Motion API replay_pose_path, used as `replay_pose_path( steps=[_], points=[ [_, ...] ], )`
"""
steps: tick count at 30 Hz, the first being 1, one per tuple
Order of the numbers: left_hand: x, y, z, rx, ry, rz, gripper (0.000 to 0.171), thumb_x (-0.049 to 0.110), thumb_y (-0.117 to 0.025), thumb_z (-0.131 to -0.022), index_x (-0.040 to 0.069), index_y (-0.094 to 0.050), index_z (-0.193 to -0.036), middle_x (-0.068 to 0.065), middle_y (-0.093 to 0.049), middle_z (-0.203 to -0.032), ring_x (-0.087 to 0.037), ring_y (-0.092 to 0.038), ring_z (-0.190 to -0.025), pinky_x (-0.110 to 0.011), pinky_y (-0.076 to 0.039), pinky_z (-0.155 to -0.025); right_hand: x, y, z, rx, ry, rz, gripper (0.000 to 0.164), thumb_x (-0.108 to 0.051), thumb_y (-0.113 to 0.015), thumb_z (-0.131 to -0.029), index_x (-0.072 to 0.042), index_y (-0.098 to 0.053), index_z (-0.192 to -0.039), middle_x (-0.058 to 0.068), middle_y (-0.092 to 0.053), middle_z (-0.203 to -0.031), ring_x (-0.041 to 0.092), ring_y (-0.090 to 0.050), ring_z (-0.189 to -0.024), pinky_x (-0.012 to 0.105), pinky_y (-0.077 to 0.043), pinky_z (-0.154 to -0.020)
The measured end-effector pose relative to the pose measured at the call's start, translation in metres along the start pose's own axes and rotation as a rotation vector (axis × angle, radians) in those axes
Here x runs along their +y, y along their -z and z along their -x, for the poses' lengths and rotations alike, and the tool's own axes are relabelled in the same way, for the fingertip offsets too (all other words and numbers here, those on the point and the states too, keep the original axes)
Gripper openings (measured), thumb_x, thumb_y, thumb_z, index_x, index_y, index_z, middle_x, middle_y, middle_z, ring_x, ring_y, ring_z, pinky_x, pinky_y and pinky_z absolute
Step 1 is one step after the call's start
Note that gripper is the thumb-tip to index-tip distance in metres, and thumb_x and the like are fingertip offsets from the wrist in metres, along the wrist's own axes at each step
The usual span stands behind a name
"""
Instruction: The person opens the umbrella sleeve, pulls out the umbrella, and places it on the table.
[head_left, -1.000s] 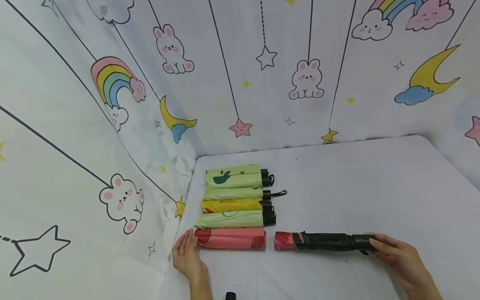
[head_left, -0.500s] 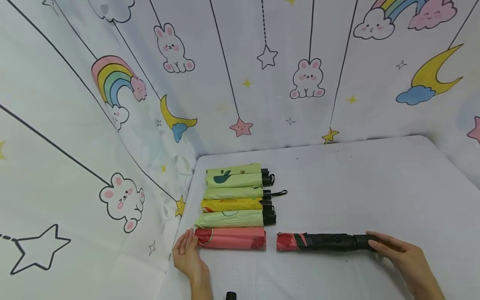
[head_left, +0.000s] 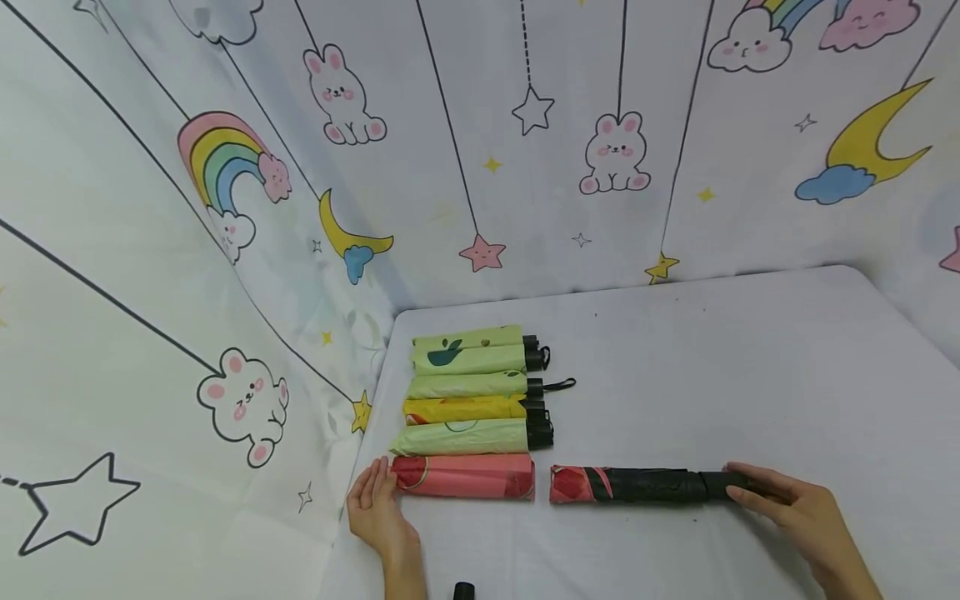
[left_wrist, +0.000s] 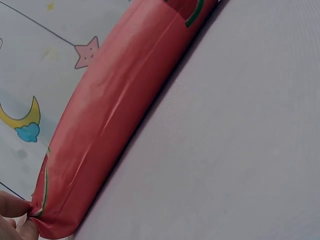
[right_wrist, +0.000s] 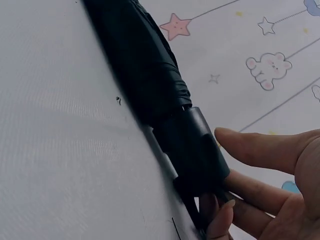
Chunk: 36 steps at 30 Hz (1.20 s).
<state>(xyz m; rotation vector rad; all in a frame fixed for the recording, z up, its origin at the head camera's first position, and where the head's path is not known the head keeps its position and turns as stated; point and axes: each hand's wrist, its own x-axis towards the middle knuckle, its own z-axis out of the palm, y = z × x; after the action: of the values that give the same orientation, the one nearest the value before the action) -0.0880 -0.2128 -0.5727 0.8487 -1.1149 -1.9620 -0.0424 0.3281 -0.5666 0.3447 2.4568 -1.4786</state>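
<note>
A red umbrella cover (head_left: 472, 477) with a watermelon print lies across the near left of the table. My left hand (head_left: 381, 510) pinches its left end, where the cloth gathers between finger and thumb (left_wrist: 15, 205). In line with it on the right, a small gap apart, lies a folded black umbrella (head_left: 652, 485) with a red patterned tip. My right hand (head_left: 798, 508) holds this umbrella by its black handle (right_wrist: 192, 150). In the right wrist view, the thumb lies along the handle's side and the fingers curl below its end, by the strap.
Several umbrellas in green covers (head_left: 468, 360) and a yellow cover (head_left: 461, 409) lie in a row behind the red cover, black handles to the right. A black cylindrical end (head_left: 464, 591) shows at the bottom edge. A printed cloth (head_left: 540, 192) hangs behind the white table (head_left: 750, 375).
The black umbrella and my right hand shift slightly right, then back left toward the red cover; the hand now reaches a little further along the handle. My left hand keeps its hold.
</note>
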Motion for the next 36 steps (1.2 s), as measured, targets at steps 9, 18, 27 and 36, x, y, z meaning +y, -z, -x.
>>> replay_pose_path(
  steps=[9,18,27,36],
  points=[
    [0.004,-0.001,0.0,-0.006,-0.025,-0.027,0.037,-0.02,-0.066,-0.089,-0.006,-0.056,-0.122,-0.016,-0.073,-0.118,-0.018,-0.075,-0.106,-0.023,-0.061,-0.085,-0.012,-0.001,0.003,0.067,-0.037,-0.037,0.06,-0.055,-0.072,-0.095,-0.02,-0.066,-0.143,-0.021,-0.071,-0.12,-0.02,-0.05,-0.101,0.018,-0.046,-0.078],
    [0.002,-0.006,-0.005,-0.032,-0.071,-0.024,0.039,-0.023,-0.067,-0.087,-0.008,-0.056,-0.122,-0.014,-0.074,-0.112,-0.017,-0.076,-0.102,-0.025,-0.061,-0.086,-0.036,-0.009,0.003,0.163,0.12,-0.043,0.047,-0.046,-0.072,-0.099,-0.016,-0.071,-0.135,-0.011,-0.075,-0.123,-0.016,-0.057,-0.108,0.011,-0.047,-0.078],
    [0.004,-0.01,-0.011,-0.063,-0.078,-0.106,0.044,-0.02,-0.07,-0.087,-0.009,-0.055,-0.127,-0.018,-0.07,-0.12,-0.02,-0.073,-0.109,-0.027,-0.059,-0.092,-0.068,-0.026,-0.003,0.14,0.304,0.02,0.036,-0.038,-0.075,-0.098,-0.017,-0.075,-0.127,-0.001,-0.077,-0.118,-0.002,-0.07,-0.101,0.014,-0.053,-0.079],
    [0.009,-0.009,-0.021,-0.114,-0.064,-0.2,0.047,-0.016,-0.071,-0.088,-0.007,-0.054,-0.131,-0.023,-0.065,-0.129,-0.022,-0.071,-0.114,-0.025,-0.059,-0.091,-0.092,-0.046,-0.018,0.127,0.345,0.081,0.033,-0.042,-0.075,-0.097,-0.018,-0.078,-0.12,0.0,-0.078,-0.114,0.003,-0.072,-0.095,0.024,-0.056,-0.078]
  ],
)
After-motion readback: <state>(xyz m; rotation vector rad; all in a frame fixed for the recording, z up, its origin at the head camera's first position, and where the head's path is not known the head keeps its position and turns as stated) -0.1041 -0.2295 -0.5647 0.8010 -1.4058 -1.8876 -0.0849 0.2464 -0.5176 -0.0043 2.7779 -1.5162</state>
